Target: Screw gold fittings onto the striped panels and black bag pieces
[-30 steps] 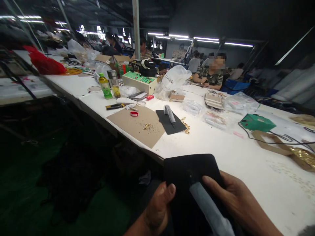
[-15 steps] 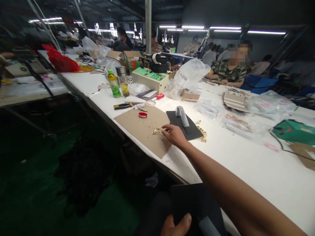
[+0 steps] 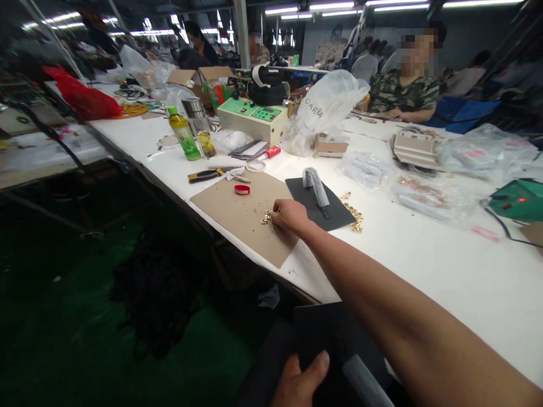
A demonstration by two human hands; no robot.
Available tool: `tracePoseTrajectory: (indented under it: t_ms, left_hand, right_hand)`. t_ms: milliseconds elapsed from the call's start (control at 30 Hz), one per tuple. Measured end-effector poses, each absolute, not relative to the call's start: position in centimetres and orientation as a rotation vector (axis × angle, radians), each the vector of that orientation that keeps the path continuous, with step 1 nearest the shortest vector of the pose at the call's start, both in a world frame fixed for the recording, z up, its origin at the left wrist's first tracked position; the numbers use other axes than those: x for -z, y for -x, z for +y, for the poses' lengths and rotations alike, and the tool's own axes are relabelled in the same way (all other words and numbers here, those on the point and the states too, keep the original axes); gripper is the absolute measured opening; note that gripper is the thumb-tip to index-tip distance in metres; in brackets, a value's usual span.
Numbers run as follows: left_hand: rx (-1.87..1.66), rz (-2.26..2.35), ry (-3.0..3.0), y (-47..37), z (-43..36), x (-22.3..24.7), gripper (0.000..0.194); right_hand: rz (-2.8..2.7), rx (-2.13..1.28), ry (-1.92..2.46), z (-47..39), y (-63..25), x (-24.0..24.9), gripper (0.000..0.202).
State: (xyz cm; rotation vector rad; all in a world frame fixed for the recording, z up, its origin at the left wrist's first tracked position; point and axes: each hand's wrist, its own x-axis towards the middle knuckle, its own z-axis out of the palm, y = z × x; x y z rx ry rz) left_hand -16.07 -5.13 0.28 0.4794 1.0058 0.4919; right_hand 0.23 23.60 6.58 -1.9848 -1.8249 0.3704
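My right hand [image 3: 291, 215] reaches over the brown cardboard sheet [image 3: 229, 206] with fingers pinched together at a small heap of gold metal fittings [image 3: 266, 217]. What lies between its fingertips is hidden. Low in the view, my left hand [image 3: 299, 381] grips a black panel [image 3: 316, 325], thumb on top, near my lap. A grey-wrapped strap [image 3: 365, 381] lies on that panel. Just right of my right hand, a second black panel [image 3: 297, 189] with a wrapped strap [image 3: 316, 186] rests on the table. More gold fittings [image 3: 356, 217] are scattered along its right edge.
A red-and-white ring-shaped piece [image 3: 242, 190] and yellow-black pliers [image 3: 207, 174] lie by the cardboard. Behind stand a green-labelled bottle [image 3: 184, 135], a glass flask [image 3: 201, 130] and a control box [image 3: 254, 121]. Across the white table [image 3: 407, 271] sits a person in camouflage [image 3: 405, 93].
The view has shifted slightly. My right hand has closed in on the gold heap, its fingers now covering part of it. My left hand keeps its hold on the black panel.
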Motion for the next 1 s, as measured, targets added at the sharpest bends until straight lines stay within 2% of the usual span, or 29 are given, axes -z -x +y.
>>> tracePoseTrajectory:
  t_ms: [133, 300, 400, 500, 767, 1000]
  left_hand:
    - [-0.569, 0.887, -0.395, 16.0, -5.4, -2.1, 0.064]
    - [-0.614, 0.962, -0.461, 16.1, -5.5, -2.8, 0.048]
    - [-0.625, 0.869, -0.628, 15.9, -6.2, -3.2, 0.044]
    - [-0.571, 0.848, -0.906, 15.3, -7.4, -4.1, 0.044]
    - [-0.524, 0.855, -1.293, 13.2, -12.0, -6.7, 0.047]
    - [-0.492, 0.845, -1.444, 12.2, -14.2, -7.3, 0.047]
  right_hand:
    - [-1.719, -0.375, 1.939, 18.2, -2.5, -8.7, 0.015]
    - [-1.339, -0.515, 1.725, 2.3, -5.1, -11.2, 0.010]
    - [-1.224, -0.573, 1.720, -7.4, -4.5, -11.3, 0.009]
    - [-1.213, -0.554, 1.748, -13.4, -3.4, -10.6, 0.005]
    - [-1.216, -0.313, 1.725, -19.1, -3.5, -9.5, 0.005]
    - [-1.193, -0.263, 1.717, -22.0, -4.4, -9.7, 0.006]
